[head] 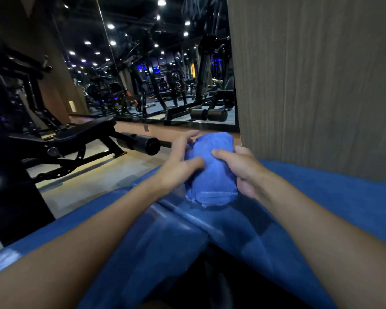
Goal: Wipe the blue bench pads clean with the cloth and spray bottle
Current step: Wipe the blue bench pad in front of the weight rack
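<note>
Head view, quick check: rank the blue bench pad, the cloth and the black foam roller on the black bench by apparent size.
1. blue bench pad
2. cloth
3. black foam roller, though it lies farther from the camera, so its true size is unsure.

no readable text, no labels, brands, numbers or signs legible, black gym machines (76, 133) too dark and blurred for lettering

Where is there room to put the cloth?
Bare blue pad lies between the right forearm and the wooden wall, and beside the left forearm by the floor. Crowded middle: left hand and right hand hold the cloth.
</note>
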The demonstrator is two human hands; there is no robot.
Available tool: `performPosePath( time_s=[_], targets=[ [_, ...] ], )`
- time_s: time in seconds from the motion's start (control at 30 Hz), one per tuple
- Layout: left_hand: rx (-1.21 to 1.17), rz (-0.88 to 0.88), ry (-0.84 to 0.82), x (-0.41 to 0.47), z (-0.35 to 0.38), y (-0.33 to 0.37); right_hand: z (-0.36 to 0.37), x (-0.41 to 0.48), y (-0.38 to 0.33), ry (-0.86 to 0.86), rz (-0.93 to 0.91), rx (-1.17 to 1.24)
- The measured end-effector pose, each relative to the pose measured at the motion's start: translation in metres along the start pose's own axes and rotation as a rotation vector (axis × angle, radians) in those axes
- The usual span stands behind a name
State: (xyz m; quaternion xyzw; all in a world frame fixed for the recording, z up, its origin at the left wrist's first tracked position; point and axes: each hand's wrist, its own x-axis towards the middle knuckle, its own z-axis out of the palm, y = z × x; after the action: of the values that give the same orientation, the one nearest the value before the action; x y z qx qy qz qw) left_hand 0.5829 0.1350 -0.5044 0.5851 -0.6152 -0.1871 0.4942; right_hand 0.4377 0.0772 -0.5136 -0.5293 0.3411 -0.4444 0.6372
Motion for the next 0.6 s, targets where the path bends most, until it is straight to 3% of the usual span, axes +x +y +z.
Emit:
performPosePath(
  time_s=[0.1, 0.27, 0.37, 0.5, 0.6],
  targets=[
    [-0.06, -0.189, 0.177, 0.002, -0.014, 0.002, 0.004, -0.004, 0.0, -0.087, 0.008, 0.061],
    [-0.318, -0.397, 0.014, -0.019, -0.027, 0.014, 0.01, -0.023, -0.002, -0.241, 0.044, 0.087],
    [-0.381, -0.356, 0.127, -0.038, -0.032, 0.023, 0.015, -0.032, 0.003, -0.251, 0.034, 0.094],
    [-0.259, -0.258, 0.265, -0.071, -0.042, 0.032, 0.022, -0.053, 0.003, -0.456, 0.042, 0.034],
    [-0.12, -0.162, 0.333, -0.088, -0.051, 0.043, 0.033, -0.059, -0.002, -0.355, -0.171, -0.237]
  ],
)
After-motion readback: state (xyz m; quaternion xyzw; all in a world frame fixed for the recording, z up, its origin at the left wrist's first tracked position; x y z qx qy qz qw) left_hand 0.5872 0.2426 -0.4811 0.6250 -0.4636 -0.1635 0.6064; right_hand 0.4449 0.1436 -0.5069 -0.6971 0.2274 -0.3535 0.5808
